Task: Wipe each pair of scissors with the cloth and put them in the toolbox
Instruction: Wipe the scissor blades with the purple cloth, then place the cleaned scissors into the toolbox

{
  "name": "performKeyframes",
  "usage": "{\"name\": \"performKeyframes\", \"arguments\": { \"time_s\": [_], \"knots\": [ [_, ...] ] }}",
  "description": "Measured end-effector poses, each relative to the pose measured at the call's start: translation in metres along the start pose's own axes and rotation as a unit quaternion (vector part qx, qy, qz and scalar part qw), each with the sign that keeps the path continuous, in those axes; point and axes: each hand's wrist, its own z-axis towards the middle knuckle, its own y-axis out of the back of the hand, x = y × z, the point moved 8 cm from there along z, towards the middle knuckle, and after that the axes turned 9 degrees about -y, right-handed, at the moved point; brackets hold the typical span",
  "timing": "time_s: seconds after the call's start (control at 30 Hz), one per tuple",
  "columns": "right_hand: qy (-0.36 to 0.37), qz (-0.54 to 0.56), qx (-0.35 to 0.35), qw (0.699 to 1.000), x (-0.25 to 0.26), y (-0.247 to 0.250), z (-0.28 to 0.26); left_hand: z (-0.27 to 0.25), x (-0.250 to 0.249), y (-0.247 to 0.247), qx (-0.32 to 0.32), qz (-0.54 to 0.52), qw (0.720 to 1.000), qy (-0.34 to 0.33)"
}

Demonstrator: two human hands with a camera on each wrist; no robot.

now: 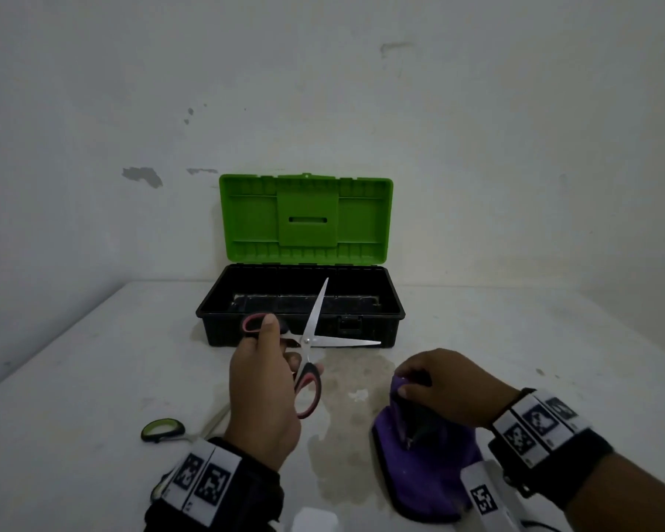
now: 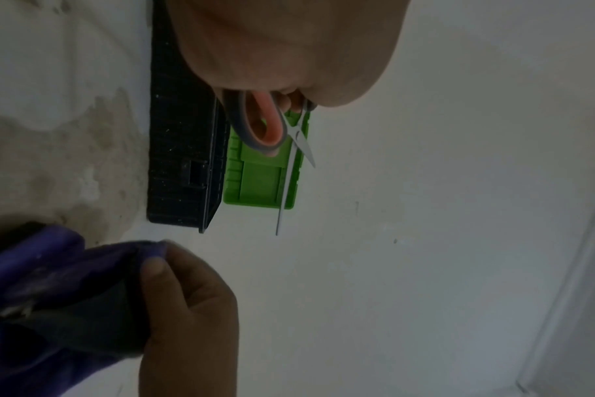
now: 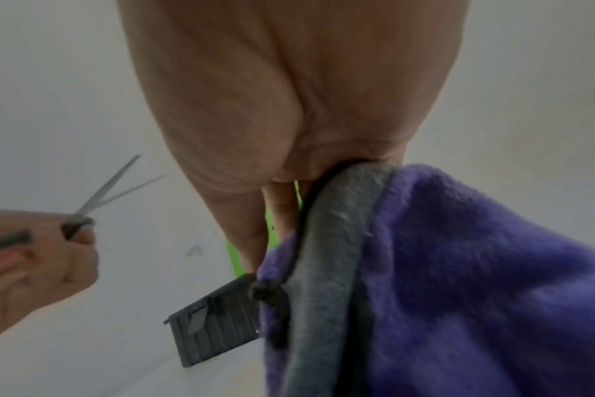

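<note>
Purple cloth pinched at its top fold by the right hand, ready to wipe.
Left hand grips the red-handled scissors, blades spread, before the open toolbox; better to wipe from pivot to tip, cloth between fingers and edge.

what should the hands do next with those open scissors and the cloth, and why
Probably bring the purple cloth up to the blades: the left hand holds the red-handled scissors open in the air, the right hand pinches the cloth off the table, and the two are apart.
</note>
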Motion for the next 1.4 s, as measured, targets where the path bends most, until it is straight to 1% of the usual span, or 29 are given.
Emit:
{"name": "performKeyframes", "arguments": {
  "time_s": [0.07, 0.1, 0.13, 0.17, 0.2, 0.27, 0.33, 0.37, 0.5, 0.6, 0.67, 0.73, 0.83, 0.9, 0.93, 1.0, 1.17, 1.23, 1.3, 1.4],
  "knots": [
    [0.002, 0.039, -0.054, 0.998, 0.01, 0.009, -0.007, -0.001, 0.0, -0.002, -0.007, -0.021, 1.0, 0.002],
    [0.015, 0.07, -0.082, 0.994, 0.018, 0.015, -0.014, -0.001, -0.001, -0.003, -0.009, -0.031, 0.999, -0.002],
    [0.031, 0.103, -0.099, 0.989, 0.028, 0.02, -0.022, -0.002, -0.002, -0.004, -0.011, -0.041, 0.999, -0.007],
    [0.045, 0.137, -0.1, 0.985, 0.04, 0.022, -0.03, -0.002, -0.003, -0.005, -0.012, -0.049, 0.999, -0.012],
    [0.058, 0.164, -0.084, 0.981, 0.054, 0.021, -0.037, -0.002, -0.003, -0.007, -0.011, -0.056, 0.998, -0.014],
    [0.072, 0.206, -0.027, 0.975, 0.079, 0.009, -0.048, -0.004, -0.002, -0.012, 0.0, -0.061, 0.998, -0.013],
    [0.063, 0.266, 0.01, 0.962, 0.094, -0.006, -0.052, -0.007, 0.002, -0.019, 0.024, -0.057, 0.998, -0.002],
    [0.057, 0.301, 0.012, 0.952, 0.097, -0.011, -0.052, -0.009, 0.004, -0.021, 0.037, -0.052, 0.998, 0.002],
    [0.026, 0.419, -0.028, 0.907, 0.092, -0.017, -0.052, -0.011, 0.003, -0.018, 0.065, -0.003, 0.998, -0.007],
    [0.017, 0.505, 0.002, 0.863, 0.085, -0.016, -0.053, -0.001, -0.009, -0.002, 0.064, 0.036, 0.996, -0.048],
    [0.018, 0.518, 0.021, 0.855, 0.084, -0.014, -0.054, 0.006, -0.021, 0.007, 0.081, 0.076, 0.99, -0.086],
    [0.016, 0.524, 0.032, 0.851, 0.082, -0.013, -0.053, 0.009, -0.03, 0.01, 0.139, 0.146, 0.973, -0.114],
    [-0.004, 0.564, 0.044, 0.824, 0.078, -0.017, -0.047, 0.004, -0.036, 0.008, 0.247, 0.267, 0.921, -0.14],
    [-0.019, 0.597, 0.051, 0.8, 0.078, -0.021, -0.043, 0.0, -0.034, 0.006, 0.288, 0.31, 0.894, -0.148],
    [-0.023, 0.606, 0.05, 0.794, 0.08, -0.022, -0.043, -0.001, -0.033, 0.007, 0.296, 0.32, 0.887, -0.149],
    [-0.026, 0.61, 0.039, 0.791, 0.084, -0.023, -0.043, -0.002, -0.03, 0.009, 0.297, 0.323, 0.888, -0.141],
    [-0.035, 0.606, 0.006, 0.795, 0.091, -0.029, -0.045, -0.007, -0.021, 0.014, 0.293, 0.3, 0.904, -0.087],
    [-0.043, 0.613, -0.001, 0.789, 0.093, -0.034, -0.046, -0.009, -0.016, 0.017, 0.287, 0.289, 0.911, -0.07],
    [-0.05, 0.624, -0.005, 0.78, 0.095, -0.038, -0.046, -0.01, -0.015, 0.018, 0.276, 0.289, 0.914, -0.065],
    [-0.055, 0.622, -0.006, 0.781, 0.096, -0.042, -0.047, -0.012, -0.014, 0.021, 0.269, 0.293, 0.916, -0.056]
  ]
}}
